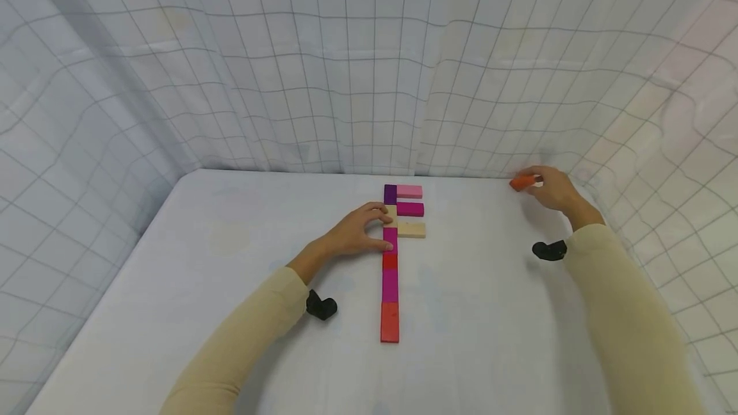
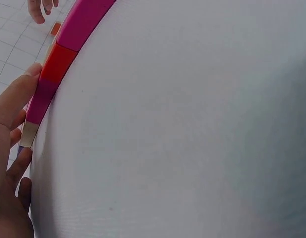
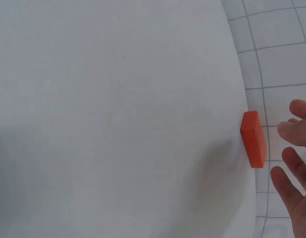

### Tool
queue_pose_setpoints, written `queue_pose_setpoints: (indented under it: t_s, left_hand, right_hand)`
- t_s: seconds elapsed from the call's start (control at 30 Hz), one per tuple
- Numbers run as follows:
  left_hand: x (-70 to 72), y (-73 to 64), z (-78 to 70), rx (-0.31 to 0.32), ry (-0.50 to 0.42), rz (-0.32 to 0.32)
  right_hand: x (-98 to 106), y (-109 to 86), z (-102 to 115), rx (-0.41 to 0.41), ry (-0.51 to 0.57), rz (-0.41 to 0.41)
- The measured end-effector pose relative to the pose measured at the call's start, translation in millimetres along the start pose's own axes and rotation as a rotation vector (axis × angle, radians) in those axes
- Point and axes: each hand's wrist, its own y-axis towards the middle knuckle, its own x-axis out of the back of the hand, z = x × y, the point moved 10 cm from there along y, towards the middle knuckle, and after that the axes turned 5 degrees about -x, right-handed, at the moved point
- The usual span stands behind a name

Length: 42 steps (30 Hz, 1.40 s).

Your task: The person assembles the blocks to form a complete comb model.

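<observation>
A straight row of coloured blocks runs down the table: dark purple (image 1: 390, 194), tan (image 1: 393, 211), magenta (image 1: 389, 234), red (image 1: 390, 261), magenta again (image 1: 390, 285) and red (image 1: 390, 322) at the near end. My left hand (image 1: 359, 229) rests its fingertips at the tan block and its thumb on the magenta one below, fingers spread apart. At the back right, my right hand (image 1: 552, 187) is at an orange block (image 1: 521, 182). In the right wrist view, a gap shows between this orange block (image 3: 253, 139) and the loosely bent fingers (image 3: 290, 186).
Right of the row, touching its upper part, lie a pink block (image 1: 409, 191), a magenta block (image 1: 410, 209) and a tan block (image 1: 412, 230). White curtains with a grid pattern (image 1: 380, 82) enclose the white table (image 1: 230, 223). Black devices (image 1: 321, 305) sit at both wrists.
</observation>
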Motion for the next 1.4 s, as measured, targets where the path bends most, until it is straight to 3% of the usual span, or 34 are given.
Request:
queue_pose_setpoints:
  t_s: [0.27, 0.43, 0.5, 0.73, 0.97, 1.1, 1.4]
  left_hand:
    - [-0.8, 0.1, 0.8, 0.002, 0.017, 0.009]
    - [0.0, -0.7, 1.0, 0.006, 0.022, 0.006]
    - [0.5, -0.4, 0.2, 0.005, 0.024, 0.006]
    - [2.6, -0.7, 0.5, 0.009, 0.024, 0.001]
    - [-0.8, -1.7, 1.4, 0.009, 0.019, 0.006]
    - [0.6, -2.1, 0.4, 0.007, 0.023, 0.001]
    - [0.0, -1.9, 0.9, 0.000, 0.001, -0.005]
  right_hand:
    - [-17.1, 11.5, -18.0, 0.000, 0.000, 0.022]
    - [-24.7, 16.9, -14.9, 0.065, -0.094, 0.007]
    - [-24.2, 17.1, -11.9, 0.092, -0.156, -0.003]
    - [-14.3, 13.0, -12.9, 0.074, -0.144, 0.019]
    - [-20.0, 11.4, -20.3, 0.084, -0.183, 0.041]
    - [-21.1, 11.3, -25.4, 0.031, -0.129, 0.041]
    - [-25.4, 7.6, -48.1, -0.094, 0.049, 0.127]
